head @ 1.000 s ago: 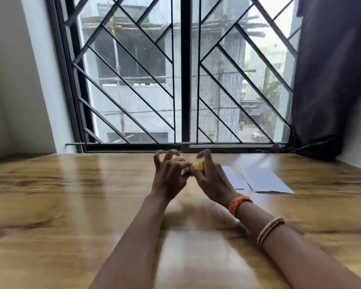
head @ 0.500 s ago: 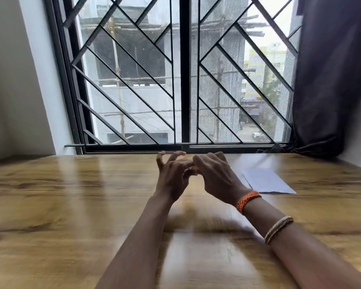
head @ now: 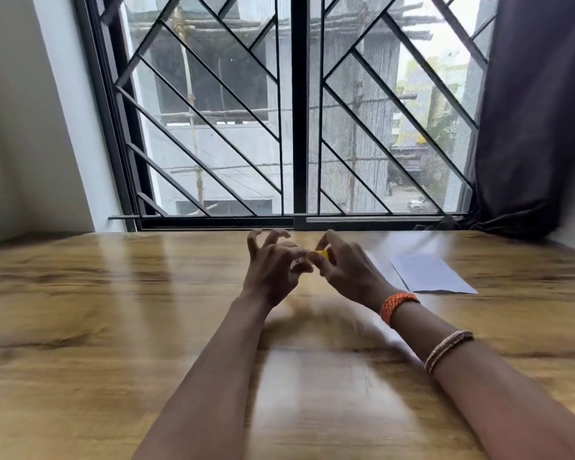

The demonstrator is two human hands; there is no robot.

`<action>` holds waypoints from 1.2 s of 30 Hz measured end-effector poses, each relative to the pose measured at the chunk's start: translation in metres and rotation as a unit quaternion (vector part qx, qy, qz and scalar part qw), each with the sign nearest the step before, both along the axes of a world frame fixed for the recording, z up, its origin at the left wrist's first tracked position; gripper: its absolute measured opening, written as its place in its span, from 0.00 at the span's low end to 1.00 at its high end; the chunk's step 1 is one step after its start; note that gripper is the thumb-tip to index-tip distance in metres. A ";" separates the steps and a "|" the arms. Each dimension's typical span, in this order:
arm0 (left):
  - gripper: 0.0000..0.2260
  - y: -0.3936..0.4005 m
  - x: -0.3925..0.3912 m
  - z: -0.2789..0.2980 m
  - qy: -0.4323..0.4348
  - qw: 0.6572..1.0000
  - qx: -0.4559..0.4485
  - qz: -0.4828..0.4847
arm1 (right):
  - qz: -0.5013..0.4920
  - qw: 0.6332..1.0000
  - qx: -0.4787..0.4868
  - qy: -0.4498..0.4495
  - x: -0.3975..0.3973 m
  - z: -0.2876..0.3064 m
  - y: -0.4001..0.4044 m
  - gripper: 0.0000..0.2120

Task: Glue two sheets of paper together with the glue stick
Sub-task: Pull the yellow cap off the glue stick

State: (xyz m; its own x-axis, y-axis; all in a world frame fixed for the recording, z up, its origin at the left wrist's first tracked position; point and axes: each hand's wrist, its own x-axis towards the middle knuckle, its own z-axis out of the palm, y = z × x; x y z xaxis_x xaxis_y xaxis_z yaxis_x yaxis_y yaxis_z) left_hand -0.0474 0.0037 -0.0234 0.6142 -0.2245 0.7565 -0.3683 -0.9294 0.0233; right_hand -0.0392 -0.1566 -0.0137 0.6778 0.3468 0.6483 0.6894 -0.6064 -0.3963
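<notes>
Pinching a yellow glue stick point(head: 322, 254), held between left hand point(head: 274, 268) and right hand point(head: 347, 272).
White paper point(head: 429, 273) is seen flat on the bench point(head: 80, 310), just right of the right hand.

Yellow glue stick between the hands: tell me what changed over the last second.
Little changed. The yellow glue stick, nearly hidden half a second ago, shows again between the fingertips of the left hand and right hand, both still pinching it above the wooden table. The white paper sheets stayed put to the right.
</notes>
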 end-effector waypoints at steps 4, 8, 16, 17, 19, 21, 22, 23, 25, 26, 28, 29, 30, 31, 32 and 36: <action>0.05 -0.002 0.001 -0.003 0.035 0.999 -0.005 0.001 | -0.017 0.996 -0.066 -0.052 0.001 -0.002 -0.001 0.04; 0.06 0.006 0.005 -0.012 0.060 0.997 -0.042 0.008 | -0.057 0.977 -0.139 -0.150 0.004 -0.002 -0.006 0.11; 0.05 0.011 0.010 -0.010 0.062 0.986 -0.154 -0.010 | -0.060 0.993 -0.098 0.027 0.009 -0.013 -0.003 0.14; 0.06 0.011 0.010 -0.011 0.067 0.986 -0.156 -0.009 | -0.062 0.994 -0.084 0.045 0.010 -0.014 -0.003 0.12; 0.05 0.011 0.011 -0.011 0.071 0.983 -0.171 -0.006 | -0.054 0.994 -0.056 0.082 0.011 -0.016 -0.001 0.09; 0.04 0.011 0.012 -0.009 0.072 0.979 -0.192 -0.001 | -0.051 0.992 -0.064 0.092 0.013 -0.018 0.002 0.08; 0.05 0.011 0.012 -0.008 0.072 0.977 -0.202 0.002 | -0.057 0.992 -0.075 0.081 0.014 -0.019 0.003 0.08; 0.06 0.011 0.011 -0.007 0.074 0.974 -0.213 0.004 | -0.063 0.993 -0.081 0.065 0.013 -0.019 0.003 0.09; 0.07 0.012 0.010 -0.007 0.082 0.969 -0.233 0.003 | -0.066 0.994 -0.076 0.046 0.011 -0.018 0.003 0.10; 0.08 0.011 0.009 -0.007 0.085 0.967 -0.240 -0.001 | -0.065 0.995 -0.068 0.044 0.010 -0.017 0.003 0.10; 0.08 0.010 0.007 -0.006 0.088 0.964 -0.251 -0.006 | -0.062 0.995 -0.060 0.046 0.006 -0.015 0.004 0.10; 0.08 0.010 0.006 -0.006 0.091 0.962 -0.258 -0.007 | -0.058 0.995 -0.060 0.053 0.004 -0.014 0.005 0.10; 0.09 0.010 0.006 -0.005 0.092 0.959 -0.269 -0.009 | -0.052 0.995 -0.061 0.060 0.002 -0.014 0.007 0.10; 0.09 0.010 0.006 -0.005 0.090 0.955 -0.282 -0.014 | -0.046 0.995 -0.062 0.067 -0.001 -0.014 0.008 0.10; 0.09 0.010 0.006 -0.005 0.089 0.951 -0.295 -0.019 | -0.040 0.994 -0.062 0.076 -0.002 -0.014 0.009 0.09; 0.10 0.012 0.007 -0.001 0.113 0.914 -0.382 -0.079 | -0.028 0.993 -0.056 0.100 -0.003 -0.015 0.013 0.08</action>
